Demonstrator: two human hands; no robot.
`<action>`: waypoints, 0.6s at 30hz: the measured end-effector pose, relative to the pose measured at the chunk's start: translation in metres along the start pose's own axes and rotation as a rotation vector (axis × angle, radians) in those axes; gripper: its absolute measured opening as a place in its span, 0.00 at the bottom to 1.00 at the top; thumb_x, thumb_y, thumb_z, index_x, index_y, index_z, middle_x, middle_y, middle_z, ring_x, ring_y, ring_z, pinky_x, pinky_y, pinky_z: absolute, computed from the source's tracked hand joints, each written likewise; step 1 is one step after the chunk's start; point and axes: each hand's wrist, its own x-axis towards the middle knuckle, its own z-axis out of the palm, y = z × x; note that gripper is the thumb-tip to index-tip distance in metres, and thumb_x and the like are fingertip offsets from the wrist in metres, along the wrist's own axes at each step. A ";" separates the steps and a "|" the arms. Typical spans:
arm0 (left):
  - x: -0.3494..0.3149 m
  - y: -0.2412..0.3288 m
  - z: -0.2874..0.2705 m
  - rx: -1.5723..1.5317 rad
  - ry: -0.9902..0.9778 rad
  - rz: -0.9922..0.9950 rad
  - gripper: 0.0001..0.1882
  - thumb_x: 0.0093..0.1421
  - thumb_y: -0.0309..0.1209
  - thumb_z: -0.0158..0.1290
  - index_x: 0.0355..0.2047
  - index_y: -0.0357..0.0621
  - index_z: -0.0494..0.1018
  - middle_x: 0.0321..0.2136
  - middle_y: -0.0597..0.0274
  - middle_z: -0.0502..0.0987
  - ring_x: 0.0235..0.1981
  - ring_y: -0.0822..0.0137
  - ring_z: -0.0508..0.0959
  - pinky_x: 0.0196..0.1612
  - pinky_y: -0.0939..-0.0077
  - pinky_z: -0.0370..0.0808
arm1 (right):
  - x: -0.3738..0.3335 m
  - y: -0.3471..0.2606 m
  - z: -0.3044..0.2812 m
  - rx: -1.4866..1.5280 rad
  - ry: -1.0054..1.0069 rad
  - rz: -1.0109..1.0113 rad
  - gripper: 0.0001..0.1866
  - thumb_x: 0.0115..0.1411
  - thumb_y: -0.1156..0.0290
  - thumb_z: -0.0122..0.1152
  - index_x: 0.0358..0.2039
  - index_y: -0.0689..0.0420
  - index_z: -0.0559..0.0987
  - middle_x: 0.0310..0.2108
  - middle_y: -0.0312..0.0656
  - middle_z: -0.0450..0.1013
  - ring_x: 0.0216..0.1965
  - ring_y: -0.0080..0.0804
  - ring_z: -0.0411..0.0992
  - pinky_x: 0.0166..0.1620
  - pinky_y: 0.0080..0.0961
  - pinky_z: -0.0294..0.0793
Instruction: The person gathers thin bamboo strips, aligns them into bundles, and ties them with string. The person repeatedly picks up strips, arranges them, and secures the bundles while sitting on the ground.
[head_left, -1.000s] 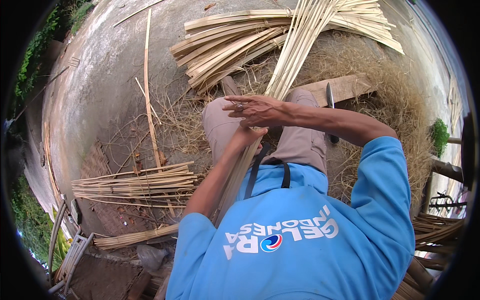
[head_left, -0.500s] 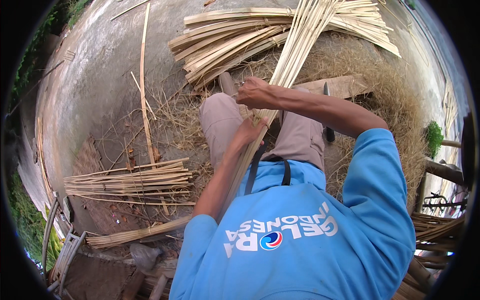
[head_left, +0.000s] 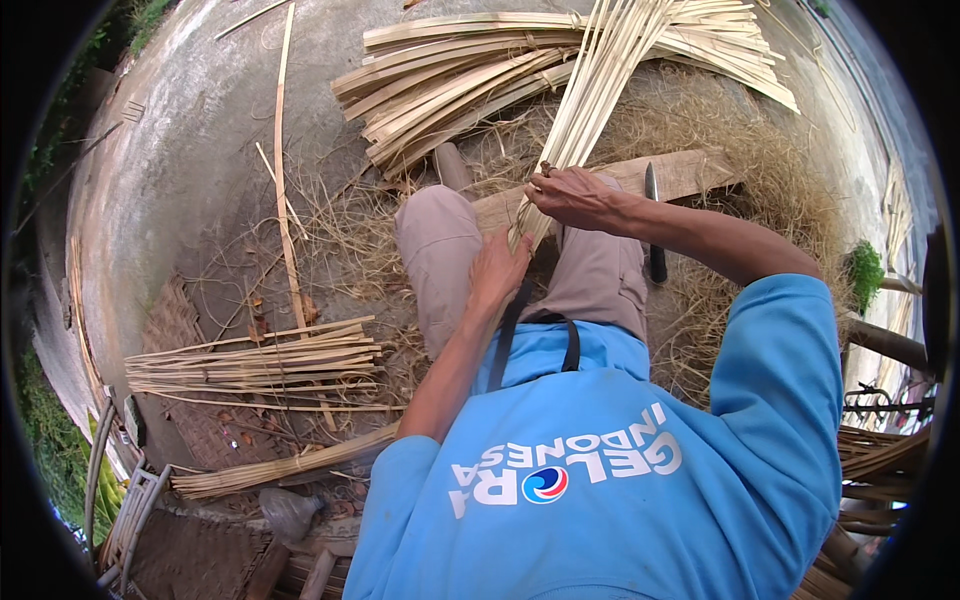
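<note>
A long bundle of pale bamboo strips (head_left: 598,95) slants from the far side down between my knees. My left hand (head_left: 498,266) is closed around its lower part, close to my left thigh. Higher up, my right hand (head_left: 580,197) lies across the same bundle with its fingers curled in on the strips; whether a thin tie is also pinched there cannot be made out. The near end of the bundle is hidden behind my left hand and forearm. Beside my right forearm, a knife (head_left: 657,262) with a dark handle rests against a wooden board (head_left: 690,172).
A large heap of bamboo strips (head_left: 450,95) lies at the far side. Smaller bundles (head_left: 255,365) (head_left: 285,468) lie at the left, near a clear plastic bottle (head_left: 290,512). Curly shavings (head_left: 760,150) cover the ground at the right. A long strip (head_left: 283,170) lies at the far left.
My right hand has moved right and slightly nearer, from beyond the bundle's left side onto the strips. My left hand stays on the bundle, its fingers slightly shifted.
</note>
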 end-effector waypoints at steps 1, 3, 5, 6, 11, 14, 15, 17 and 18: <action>0.001 -0.001 0.004 -0.023 -0.049 -0.025 0.28 0.67 0.53 0.47 0.51 0.39 0.71 0.35 0.38 0.81 0.41 0.37 0.80 0.47 0.44 0.73 | -0.008 -0.005 0.005 0.016 -0.049 0.088 0.08 0.57 0.74 0.59 0.36 0.63 0.79 0.35 0.47 0.75 0.34 0.40 0.81 0.33 0.36 0.81; 0.000 0.005 -0.005 -0.061 -0.143 -0.090 0.28 0.68 0.53 0.46 0.51 0.39 0.70 0.35 0.36 0.80 0.45 0.33 0.78 0.49 0.42 0.72 | -0.015 -0.022 0.003 0.002 -0.071 0.127 0.05 0.55 0.76 0.59 0.31 0.62 0.80 0.32 0.49 0.77 0.33 0.41 0.81 0.32 0.37 0.80; -0.001 0.011 -0.010 -0.059 -0.179 -0.131 0.27 0.68 0.52 0.46 0.50 0.39 0.70 0.36 0.35 0.80 0.44 0.33 0.78 0.48 0.41 0.72 | -0.018 -0.033 -0.011 0.098 -0.184 0.142 0.03 0.53 0.78 0.60 0.29 0.62 0.80 0.31 0.50 0.78 0.33 0.42 0.81 0.31 0.37 0.79; -0.001 0.012 -0.012 -0.058 -0.196 -0.150 0.26 0.68 0.51 0.47 0.50 0.40 0.71 0.36 0.35 0.80 0.43 0.33 0.79 0.47 0.41 0.72 | -0.022 -0.037 -0.018 0.259 -0.080 0.139 0.02 0.50 0.78 0.62 0.26 0.61 0.80 0.29 0.51 0.79 0.33 0.44 0.81 0.31 0.38 0.79; -0.002 0.011 -0.010 0.000 -0.214 -0.121 0.25 0.68 0.50 0.47 0.48 0.39 0.71 0.33 0.36 0.81 0.39 0.35 0.80 0.42 0.42 0.74 | 0.018 -0.025 -0.023 0.631 -0.341 0.146 0.06 0.51 0.79 0.57 0.28 0.67 0.80 0.19 0.48 0.72 0.22 0.41 0.76 0.25 0.41 0.72; -0.004 0.012 -0.014 -0.020 -0.193 -0.128 0.25 0.68 0.50 0.46 0.47 0.37 0.72 0.32 0.35 0.81 0.38 0.35 0.80 0.41 0.42 0.74 | 0.047 -0.012 -0.033 0.910 -0.622 0.287 0.09 0.55 0.78 0.55 0.31 0.70 0.81 0.13 0.39 0.65 0.15 0.31 0.68 0.18 0.36 0.65; -0.005 0.015 -0.015 -0.034 -0.181 -0.130 0.26 0.68 0.50 0.46 0.46 0.36 0.72 0.32 0.35 0.81 0.38 0.35 0.80 0.41 0.42 0.74 | 0.052 -0.005 -0.036 0.987 -0.716 0.339 0.10 0.56 0.77 0.54 0.31 0.71 0.81 0.12 0.36 0.63 0.14 0.27 0.65 0.16 0.34 0.62; -0.001 0.019 -0.016 0.011 -0.193 -0.155 0.26 0.68 0.51 0.47 0.45 0.35 0.73 0.33 0.35 0.81 0.39 0.35 0.80 0.41 0.42 0.74 | 0.051 0.013 -0.016 1.409 -0.747 0.393 0.10 0.63 0.73 0.57 0.34 0.68 0.82 0.13 0.27 0.58 0.13 0.16 0.55 0.14 0.22 0.52; -0.001 0.020 -0.014 0.032 -0.198 -0.171 0.26 0.68 0.51 0.47 0.44 0.35 0.73 0.33 0.35 0.81 0.39 0.34 0.80 0.42 0.42 0.74 | 0.048 0.018 -0.007 1.598 -0.722 0.454 0.10 0.65 0.73 0.57 0.35 0.68 0.82 0.14 0.26 0.58 0.13 0.15 0.54 0.14 0.21 0.51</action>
